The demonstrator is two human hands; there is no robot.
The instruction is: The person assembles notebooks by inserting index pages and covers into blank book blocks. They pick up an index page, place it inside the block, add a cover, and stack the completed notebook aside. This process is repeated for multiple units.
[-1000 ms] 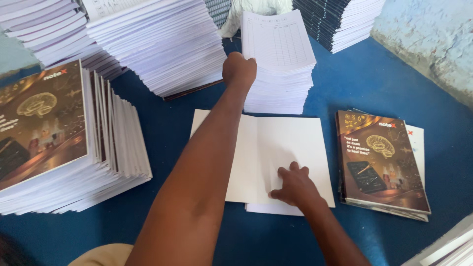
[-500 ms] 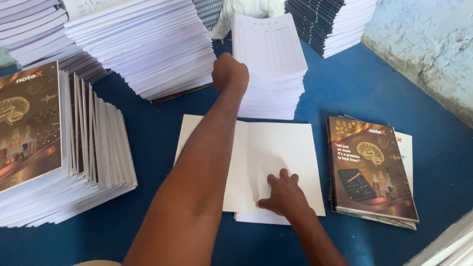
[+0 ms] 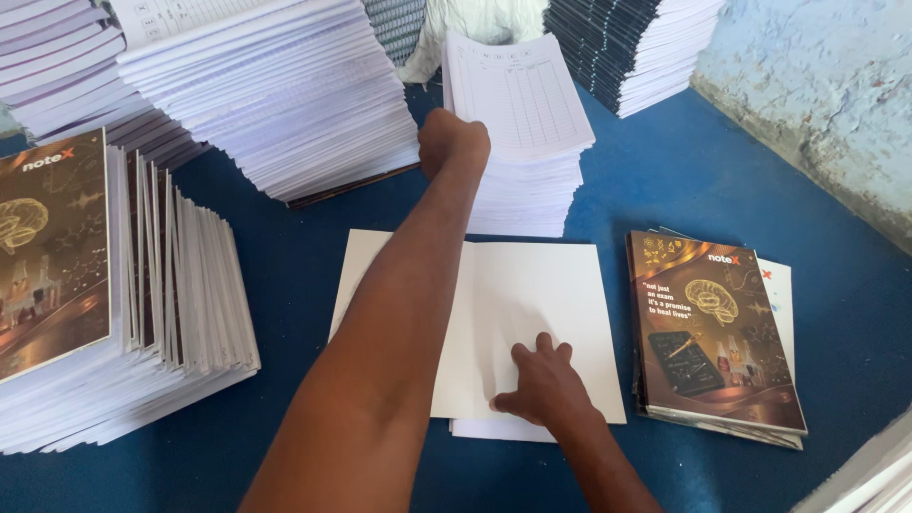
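My left hand (image 3: 454,142) reaches far forward to a stack of ruled white sheets (image 3: 532,114), and its fingers are closed on the left edge of the top sheets. My right hand (image 3: 543,385) lies flat with its fingers spread on a blank white open cover sheet (image 3: 551,285) on the blue table. My left forearm crosses over the left half of that sheet. A thinner white sheet sticks out beneath its near edge.
A small pile of dark printed-cover notebooks (image 3: 712,332) lies to the right. A tall fanned pile of notebooks (image 3: 142,313) stands at the left. Large stacks of ruled paper (image 3: 275,85) and dark-edged books (image 3: 636,47) line the back. A rough pale wall (image 3: 826,104) is at the right.
Both hands keep their places, the left at the ruled stack and the right on the white sheet. Only the view has shifted slightly.
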